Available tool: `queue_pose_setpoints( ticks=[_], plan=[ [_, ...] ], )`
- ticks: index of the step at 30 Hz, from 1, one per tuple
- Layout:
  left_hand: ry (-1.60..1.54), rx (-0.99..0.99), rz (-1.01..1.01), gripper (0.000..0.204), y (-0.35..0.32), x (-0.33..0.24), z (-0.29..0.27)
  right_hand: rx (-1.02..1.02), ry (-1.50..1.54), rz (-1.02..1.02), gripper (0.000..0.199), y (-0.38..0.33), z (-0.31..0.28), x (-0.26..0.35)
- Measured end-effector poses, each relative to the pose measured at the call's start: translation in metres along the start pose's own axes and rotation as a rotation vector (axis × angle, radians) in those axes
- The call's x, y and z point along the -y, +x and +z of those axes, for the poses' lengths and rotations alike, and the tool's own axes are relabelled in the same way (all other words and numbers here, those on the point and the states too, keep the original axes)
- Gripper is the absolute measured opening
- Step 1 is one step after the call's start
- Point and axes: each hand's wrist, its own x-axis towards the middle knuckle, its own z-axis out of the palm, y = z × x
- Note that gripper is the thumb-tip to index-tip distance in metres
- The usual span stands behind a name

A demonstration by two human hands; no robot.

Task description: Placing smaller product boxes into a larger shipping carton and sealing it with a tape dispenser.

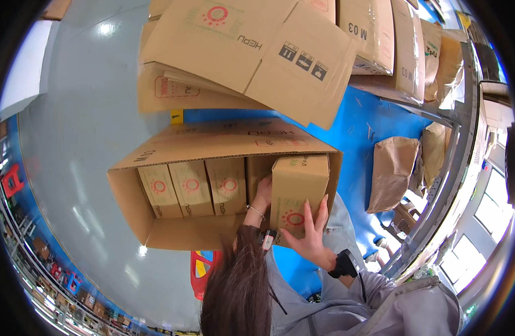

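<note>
A large open cardboard carton lies with its opening toward me, and a row of smaller cardboard boxes stands inside. At its right end a small box juts out of the opening, closer to me than the others. My right hand lies against the front of this box, thumb and fingers spread. My left hand reaches into the gap on the box's left side; its fingers are mostly hidden there. Left of that gap stand several small boxes with red round prints.
Flattened cardboard sheets are stacked beyond the carton. Larger boxes stand at the far right along a metal frame. A brown paper-like piece is to the right. A red stool-like object shows below the carton.
</note>
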Motion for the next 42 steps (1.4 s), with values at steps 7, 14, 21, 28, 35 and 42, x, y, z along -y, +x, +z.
queue_pose_setpoints(
  ticks=[7,14,21,28,35,42],
  plan=[
    [-0.003,0.085,-0.073,0.040,-0.005,-0.012,-0.001,0.104,0.031,-0.118,0.099,-0.020,-0.003,0.031],
    [-0.337,0.085,-0.177,0.040,0.001,-0.013,0.006,0.113,0.123,0.061,0.112,0.025,0.002,0.006],
    [-0.556,0.031,-0.287,0.040,-0.007,-0.023,-0.002,0.205,0.470,0.488,0.113,0.047,0.001,-0.017],
    [-0.720,-0.019,-0.366,0.041,-0.013,-0.043,-0.007,0.200,0.453,0.440,0.120,0.052,0.003,-0.024],
    [-1.149,-0.106,-0.321,0.058,-0.028,-0.098,0.020,0.377,0.654,0.524,0.090,0.053,-0.026,-0.062],
    [-0.317,-0.339,0.141,0.091,-0.042,-0.105,0.038,0.463,0.738,0.555,0.082,0.063,-0.045,-0.067]
  ],
)
